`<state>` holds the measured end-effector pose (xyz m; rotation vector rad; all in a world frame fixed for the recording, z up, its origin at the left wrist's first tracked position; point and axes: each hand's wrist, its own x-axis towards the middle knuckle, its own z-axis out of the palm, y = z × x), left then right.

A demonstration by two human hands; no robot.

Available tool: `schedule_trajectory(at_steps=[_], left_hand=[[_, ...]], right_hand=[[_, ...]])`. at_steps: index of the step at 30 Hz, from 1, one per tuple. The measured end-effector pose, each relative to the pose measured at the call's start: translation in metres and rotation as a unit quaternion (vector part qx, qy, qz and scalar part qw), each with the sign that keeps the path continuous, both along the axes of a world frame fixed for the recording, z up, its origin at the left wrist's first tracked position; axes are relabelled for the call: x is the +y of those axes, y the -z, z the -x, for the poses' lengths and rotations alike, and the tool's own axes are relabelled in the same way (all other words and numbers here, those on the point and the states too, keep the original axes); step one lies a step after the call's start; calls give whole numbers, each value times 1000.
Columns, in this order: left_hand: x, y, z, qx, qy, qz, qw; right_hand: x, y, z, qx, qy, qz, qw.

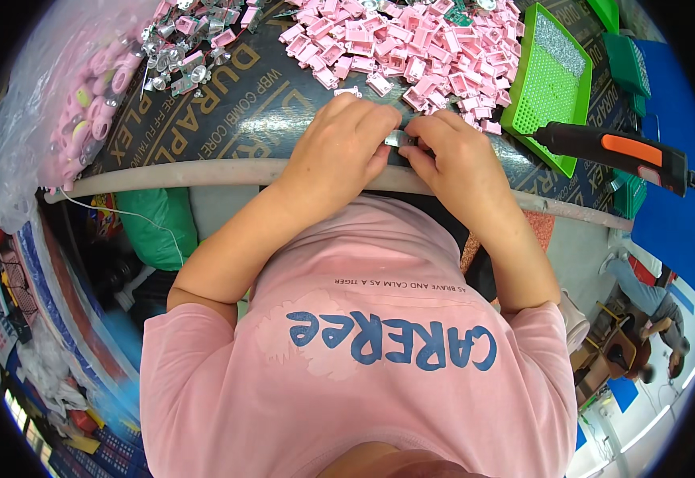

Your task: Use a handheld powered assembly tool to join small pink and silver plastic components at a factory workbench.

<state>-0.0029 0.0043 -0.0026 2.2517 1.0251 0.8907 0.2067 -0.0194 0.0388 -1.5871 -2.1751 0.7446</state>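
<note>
Silvery small piece (398, 139) sits between left hand (341, 142) and right hand (457, 155), near front edge of table (272, 127), pinched by fingertips of both. Pink housings (423, 56) heaped just beyond; green tray (551, 92) right of heap, black-orange tool (614, 150) overlapping it.

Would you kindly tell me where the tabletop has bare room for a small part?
The widest bare patch of tabletop lies between the left hand, the clear bag and the metallic parts. A narrower strip runs right of the green tray. The pink housings crowd the far middle.
</note>
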Motion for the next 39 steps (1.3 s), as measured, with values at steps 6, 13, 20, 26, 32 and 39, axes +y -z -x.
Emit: schedule_trajectory(at_steps=[6, 13, 20, 26, 32, 39], left_hand=[[-1, -1, 1, 8, 16, -4, 1000], [0, -3, 6, 19, 51, -19, 998], [2, -1, 2, 77, 77, -150, 983], [3, -2, -2, 61, 91, -144, 983], [3, 0, -36, 47, 134, -117, 983], [1, 1, -41, 52, 124, -101, 986]], right_hand=[[-1, 2, 2, 17, 1, 2, 1000], [5, 3, -2, 28, -14, 5, 999], [-7, -11, -5, 16, -35, -154, 987], [-53, -57, -92, 35, 180, -526, 830], [29, -41, -116, 531, 145, -260, 793], [22, -49, -143, 641, -30, -130, 756]])
